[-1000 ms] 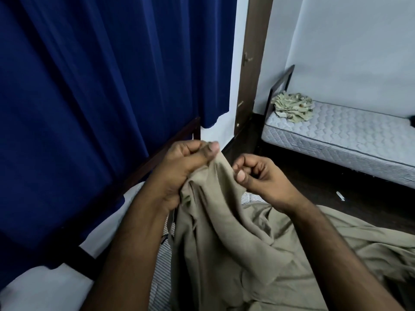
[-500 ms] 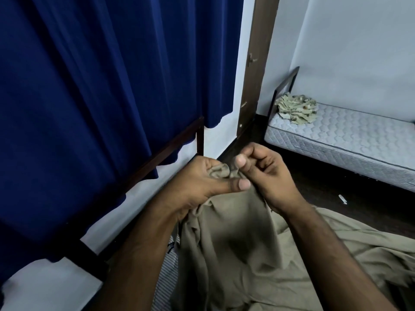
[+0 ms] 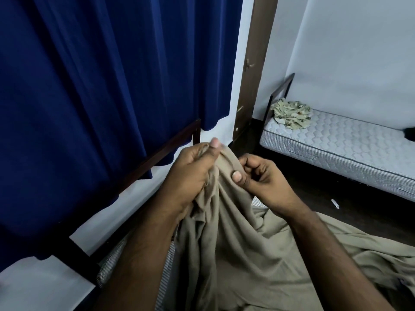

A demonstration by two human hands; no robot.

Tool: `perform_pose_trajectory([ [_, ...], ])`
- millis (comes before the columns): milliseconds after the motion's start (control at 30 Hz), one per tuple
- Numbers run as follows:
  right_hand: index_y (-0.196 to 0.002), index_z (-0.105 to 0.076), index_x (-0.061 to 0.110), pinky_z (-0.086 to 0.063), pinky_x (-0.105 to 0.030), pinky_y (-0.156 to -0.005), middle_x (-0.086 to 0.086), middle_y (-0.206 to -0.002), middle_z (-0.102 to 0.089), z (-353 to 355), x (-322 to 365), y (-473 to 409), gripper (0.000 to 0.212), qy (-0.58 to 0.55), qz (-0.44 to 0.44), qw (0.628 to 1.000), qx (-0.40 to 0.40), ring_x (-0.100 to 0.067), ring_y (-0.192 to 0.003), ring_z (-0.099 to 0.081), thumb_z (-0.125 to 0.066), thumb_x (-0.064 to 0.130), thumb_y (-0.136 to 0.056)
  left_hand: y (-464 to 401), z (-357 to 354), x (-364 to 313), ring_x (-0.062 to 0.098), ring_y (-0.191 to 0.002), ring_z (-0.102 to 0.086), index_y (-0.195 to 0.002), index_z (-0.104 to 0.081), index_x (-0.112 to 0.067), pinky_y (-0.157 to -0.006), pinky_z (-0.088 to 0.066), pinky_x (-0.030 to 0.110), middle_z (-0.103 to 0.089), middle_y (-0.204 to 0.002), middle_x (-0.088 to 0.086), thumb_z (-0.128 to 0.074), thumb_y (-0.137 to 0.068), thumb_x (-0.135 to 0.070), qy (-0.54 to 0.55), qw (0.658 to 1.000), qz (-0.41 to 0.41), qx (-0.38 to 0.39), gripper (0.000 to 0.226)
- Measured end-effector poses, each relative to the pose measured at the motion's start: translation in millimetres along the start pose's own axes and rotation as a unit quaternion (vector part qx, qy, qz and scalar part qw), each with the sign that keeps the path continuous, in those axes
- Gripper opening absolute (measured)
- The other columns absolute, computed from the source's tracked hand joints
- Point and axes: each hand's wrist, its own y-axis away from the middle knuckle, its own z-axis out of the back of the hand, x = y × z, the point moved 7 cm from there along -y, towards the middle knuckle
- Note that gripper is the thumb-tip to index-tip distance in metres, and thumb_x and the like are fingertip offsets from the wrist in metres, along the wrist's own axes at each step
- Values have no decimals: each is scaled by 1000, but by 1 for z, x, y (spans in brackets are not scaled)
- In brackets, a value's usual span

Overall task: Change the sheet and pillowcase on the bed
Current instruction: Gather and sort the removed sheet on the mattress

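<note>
Above the bed (image 3: 105, 269), the left hand (image 3: 193, 173) and right hand (image 3: 261, 177) both pinch the tan sheet (image 3: 235, 254), which is not spread out yet.

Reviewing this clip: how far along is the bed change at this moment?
Early to middle. Done: nothing finished shows; the striped mattress lies partly bare beside the cloth. In hand: the left hand and right hand both pinch a raised edge of the tan sheet, which lies rumpled, not spread. Left: spreading and tucking it; no pillow or pillowcase is in view. A crumpled patterned cloth sits on the other bed.
</note>
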Motion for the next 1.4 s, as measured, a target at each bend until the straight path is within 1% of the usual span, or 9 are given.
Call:
perform_pose_trajectory([
  [200,-74,-61,7,-25,-36,-49,-9,-60,-45,0,-32,9,50,49,-56,997,29,-18,-58,-34,-68,55,-88,-2,8,-3,13,-70,-64,-67,-66,-22,-79,-50,35,-64,-68,-1,-60,-96,-38,163,985,5,-57,33],
  [333,-70,-52,3,-24,-30,-49,-11,-58,-37,7,-24,3,42,53,-29,997,-40,-15,-56,-32,-62,36,-94,-2,1,4,3,-55,-58,-64,-65,-22,-59,-49,20,-58,-60,-8,-65,-87,-48,208,977,51,-4,34],
  [467,-79,-59,23,-28,-29,-53,-3,-61,-41,17,6,-8,16,17,24,990,-139,-18,-58,-33,-66,27,-93,3,-25,23,11,-76,-55,-94,-63,-16,-68,-46,20,-60,-82,0,-85,-74,-47,-8,994,55,91,43],
  [633,-89,-53,5,-32,-29,-51,-19,-63,-43,-8,47,-10,17,-18,73,995,-61,-26,-56,-34,-62,19,-93,5,-38,27,25,-98,-71,-96,-70,3,-92,-57,42,-75,-98,13,-82,-82,-14,-81,989,2,127,25],
  [800,-93,-53,6,-35,-30,-59,-14,-74,-49,-6,39,-9,16,21,84,996,-28,-28,-63,-41,-52,22,-98,5,-22,5,19,-62,-39,-62,-47,-12,-61,-36,36,-43,-63,8,-80,-85,-32,-39,997,-42,46,45],
  [1000,-73,-48,-12,-28,-52,-48,-19,-62,-39,4,-39,3,78,78,-40,996,29,-21,-66,-35,-62,62,-90,6,-9,-6,23,-66,-42,-73,-52,-1,-67,-44,32,-41,-70,11,-69,-89,-41,114,993,-23,-9,46],
  [1133,-62,-42,-8,-21,-45,-48,-11,-56,-33,14,-59,8,78,100,-55,993,27,-18,-57,-28,-70,61,-85,5,-14,1,18,-58,-47,-60,-57,-19,-52,-45,24,-49,-64,6,-64,-87,-50,138,990,6,-11,42],
  [1267,-63,-40,-6,-22,-44,-48,-15,-55,-32,14,-31,1,72,73,-31,995,-62,-18,-57,-28,-63,56,-92,1,-7,6,18,-61,-38,-71,-50,-7,-58,-37,26,-42,-67,6,-77,-78,-58,-12,998,-54,-35,58],
  [1400,-64,-49,12,-33,-15,-51,14,-55,-46,3,29,-9,37,84,43,993,-74,1,-53,-39,-57,16,-101,1,-19,16,-5,-82,-61,-107,-60,-28,-78,-53,24,-65,-88,-20,-86,-58,-63,-263,962,-63,37,66],
])
